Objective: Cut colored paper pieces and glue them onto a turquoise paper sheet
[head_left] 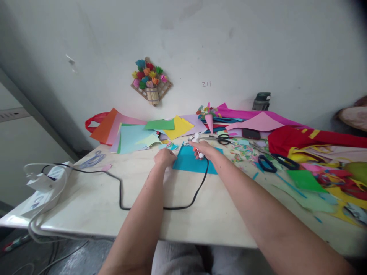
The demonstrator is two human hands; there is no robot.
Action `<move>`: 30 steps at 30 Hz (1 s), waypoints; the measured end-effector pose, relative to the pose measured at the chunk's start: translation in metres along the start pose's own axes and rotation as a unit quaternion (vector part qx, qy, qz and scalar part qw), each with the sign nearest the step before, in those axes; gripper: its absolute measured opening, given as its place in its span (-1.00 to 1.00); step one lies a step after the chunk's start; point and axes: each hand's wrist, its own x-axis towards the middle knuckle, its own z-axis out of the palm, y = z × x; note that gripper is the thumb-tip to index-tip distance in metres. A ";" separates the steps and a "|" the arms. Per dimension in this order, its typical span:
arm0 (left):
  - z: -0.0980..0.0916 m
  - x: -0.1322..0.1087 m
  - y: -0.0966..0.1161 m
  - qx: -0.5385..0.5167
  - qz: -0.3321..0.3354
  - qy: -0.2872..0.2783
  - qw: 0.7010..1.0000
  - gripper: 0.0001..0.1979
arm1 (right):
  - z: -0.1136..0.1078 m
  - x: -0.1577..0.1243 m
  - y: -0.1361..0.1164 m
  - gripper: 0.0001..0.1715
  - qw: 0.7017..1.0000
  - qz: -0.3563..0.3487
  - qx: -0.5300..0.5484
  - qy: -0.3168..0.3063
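My right hand (202,147) is closed round a white glue gun (197,142), holding it over the far edge of a blue paper sheet (190,162) that lies flat on the table (94,202). The gun's black cord (160,206) loops back across the table to a white power strip (46,181) at the left. My left hand (164,157) rests with curled fingers on the sheet's left corner, pressing it down. Whether anything small is under its fingers is hidden.
Coloured paper sheets (134,135) are piled at the back. Black scissors (223,139) lie beyond the blue sheet, blue-handled scissors (271,162) to the right among paper scraps (243,151). Red fabric (298,139) and a dark phone (250,133) sit right. A paper-flower ornament (150,80) hangs on the wall.
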 end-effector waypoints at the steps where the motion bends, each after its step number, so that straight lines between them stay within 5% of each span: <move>1: 0.001 0.000 0.000 -0.002 -0.001 0.003 1.000 -0.83 | 0.000 0.000 0.000 -0.40 1.000 0.000 0.001 0.000; 30: 0.004 0.002 0.001 -0.020 -0.005 0.003 1.000 -0.83 | -0.007 -0.004 -0.010 -0.46 0.995 0.009 -0.069 -0.065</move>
